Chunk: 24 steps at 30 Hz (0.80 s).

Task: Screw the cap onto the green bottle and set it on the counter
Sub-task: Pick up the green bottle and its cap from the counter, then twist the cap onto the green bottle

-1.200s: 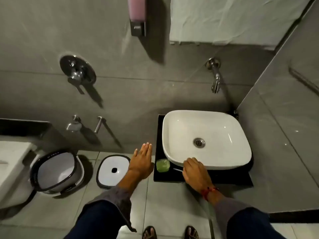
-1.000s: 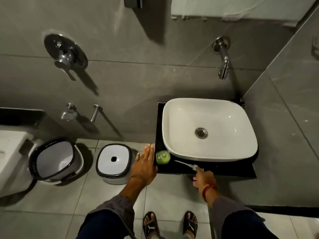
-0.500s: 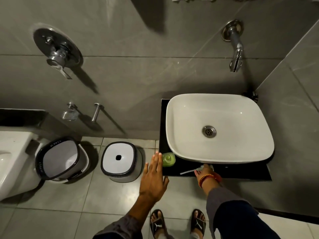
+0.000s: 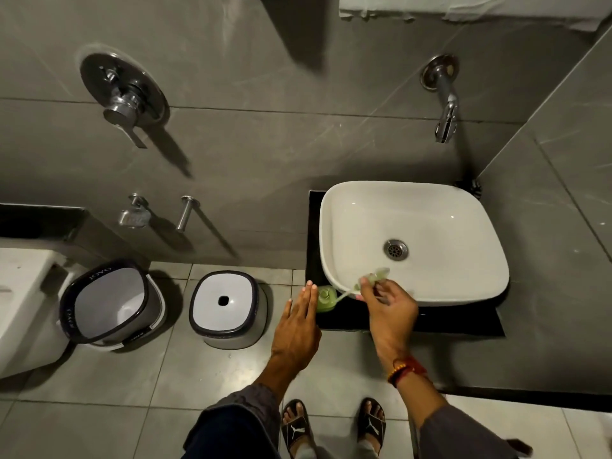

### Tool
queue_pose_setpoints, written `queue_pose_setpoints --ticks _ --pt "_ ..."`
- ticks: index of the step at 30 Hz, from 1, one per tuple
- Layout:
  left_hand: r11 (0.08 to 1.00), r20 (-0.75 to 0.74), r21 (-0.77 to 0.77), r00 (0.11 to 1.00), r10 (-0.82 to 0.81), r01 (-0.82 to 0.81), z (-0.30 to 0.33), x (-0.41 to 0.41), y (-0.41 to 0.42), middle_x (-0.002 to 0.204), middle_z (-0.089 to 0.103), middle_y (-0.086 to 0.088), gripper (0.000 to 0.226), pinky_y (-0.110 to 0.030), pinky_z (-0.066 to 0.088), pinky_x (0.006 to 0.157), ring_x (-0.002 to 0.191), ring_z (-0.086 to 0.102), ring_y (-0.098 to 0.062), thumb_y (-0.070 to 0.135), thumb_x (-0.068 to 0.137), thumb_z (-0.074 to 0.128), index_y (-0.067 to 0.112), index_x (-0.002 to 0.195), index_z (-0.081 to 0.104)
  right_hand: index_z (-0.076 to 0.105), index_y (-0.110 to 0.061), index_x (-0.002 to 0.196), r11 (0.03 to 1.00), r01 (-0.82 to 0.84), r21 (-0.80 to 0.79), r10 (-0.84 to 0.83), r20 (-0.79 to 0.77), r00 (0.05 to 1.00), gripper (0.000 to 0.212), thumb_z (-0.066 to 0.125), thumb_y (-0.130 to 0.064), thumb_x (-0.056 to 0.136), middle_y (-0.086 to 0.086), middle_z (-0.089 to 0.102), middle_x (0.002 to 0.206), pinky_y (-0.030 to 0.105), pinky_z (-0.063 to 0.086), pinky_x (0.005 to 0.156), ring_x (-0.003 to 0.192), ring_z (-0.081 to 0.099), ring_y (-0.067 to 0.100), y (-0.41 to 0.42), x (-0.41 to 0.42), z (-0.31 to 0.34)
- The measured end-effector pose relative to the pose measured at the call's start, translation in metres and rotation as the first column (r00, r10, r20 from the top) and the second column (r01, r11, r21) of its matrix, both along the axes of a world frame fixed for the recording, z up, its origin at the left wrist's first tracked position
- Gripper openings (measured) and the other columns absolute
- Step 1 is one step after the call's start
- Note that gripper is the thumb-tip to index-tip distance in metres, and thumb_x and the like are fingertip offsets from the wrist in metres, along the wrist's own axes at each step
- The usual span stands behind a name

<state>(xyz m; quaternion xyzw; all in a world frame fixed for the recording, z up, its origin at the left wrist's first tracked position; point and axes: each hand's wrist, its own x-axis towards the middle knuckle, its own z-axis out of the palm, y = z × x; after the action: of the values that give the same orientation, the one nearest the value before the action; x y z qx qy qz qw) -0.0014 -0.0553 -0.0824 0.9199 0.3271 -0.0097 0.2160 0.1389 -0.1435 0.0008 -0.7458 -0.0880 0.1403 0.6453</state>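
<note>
The green bottle [image 4: 326, 298] stands on the black worktop [image 4: 460, 321], at its front-left corner, touching or just beside the basin's [image 4: 463, 286] near-left rim; its neck is uncapped, and what it holds cannot be told. The right hand [image 4: 389, 304] pinches the pump cap [image 4: 374, 277] between thumb and fingers above the basin's front rim — the pale dip tube [image 4: 344, 294] trails from it toward 8 o'clock, its tip at or just over the bottle's mouth. The left hand [image 4: 298, 326] is flat and wide, fingers together and pointing to 12 o'clock, holding nothing, its fingertips just beside the bottle's left side; whether they touch it cannot be told. The one white basin holds nothing but its drain [image 4: 395, 249] near the middle. On the floor [image 4: 132, 392] at 9 o'clock from the hands sit two containers: a bucket [image 4: 112, 303] with a dark rim, tilted and showing a bare white inside, and a stool [image 4: 228, 309] with a white top and a small dark hole in its middle. One spout [image 4: 445, 104] juts from the wall at 12 o'clock above the basin, and one round mixer [image 4: 124, 97] is well apart at 10 o'clock. Two sandalled feet [image 4: 334, 425] show at 6 o'clock — a red and orange band [image 4: 405, 369] circles the right wrist.
</note>
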Motion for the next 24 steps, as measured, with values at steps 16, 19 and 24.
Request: queue_pose_setpoints --ticks 16,19,24 --pt "1.0 -0.007 0.021 1.0 -0.012 0.012 -0.008 0.001 0.001 0.169 -0.007 -0.007 0.084 -0.047 0.01 0.127 0.156 -0.002 -0.023 0.011 0.093 0.045 0.013 0.159 -0.007 0.076 -0.007 0.092 0.834 -0.27 -0.481 0.396 0.182 0.9 0.026 0.083 -0.029 0.08 0.005 0.067 0.088 0.024 0.06 0.06 0.073 0.067 0.02 0.039 -0.021 -0.045" --pt "0.999 -0.005 0.036 1.0 -0.015 0.016 -0.009 -0.001 0.004 0.169 -0.011 -0.007 0.083 -0.047 0.008 0.127 0.156 -0.007 -0.023 0.009 0.093 0.043 0.013 0.159 -0.008 0.077 -0.007 0.094 0.804 -0.263 -0.532 0.385 0.129 0.914 0.029 0.082 -0.033 0.08 0.009 0.071 0.084 0.043 0.064 0.06 0.072 0.07 0.025 0.043 -0.026 -0.05" --pt "0.999 0.016 0.044 1.0 -0.023 0.022 -0.01 -0.001 0.005 0.168 -0.012 -0.007 0.084 -0.046 0.007 0.127 0.155 -0.008 -0.023 0.007 0.094 0.045 0.013 0.159 -0.009 0.063 -0.014 0.083 0.782 -0.14 -0.608 0.365 0.265 0.892 0.041 0.084 -0.047 0.071 0.0 0.065 0.081 0.03 0.056 0.053 0.069 0.061 0.016 0.038 -0.025 -0.04"
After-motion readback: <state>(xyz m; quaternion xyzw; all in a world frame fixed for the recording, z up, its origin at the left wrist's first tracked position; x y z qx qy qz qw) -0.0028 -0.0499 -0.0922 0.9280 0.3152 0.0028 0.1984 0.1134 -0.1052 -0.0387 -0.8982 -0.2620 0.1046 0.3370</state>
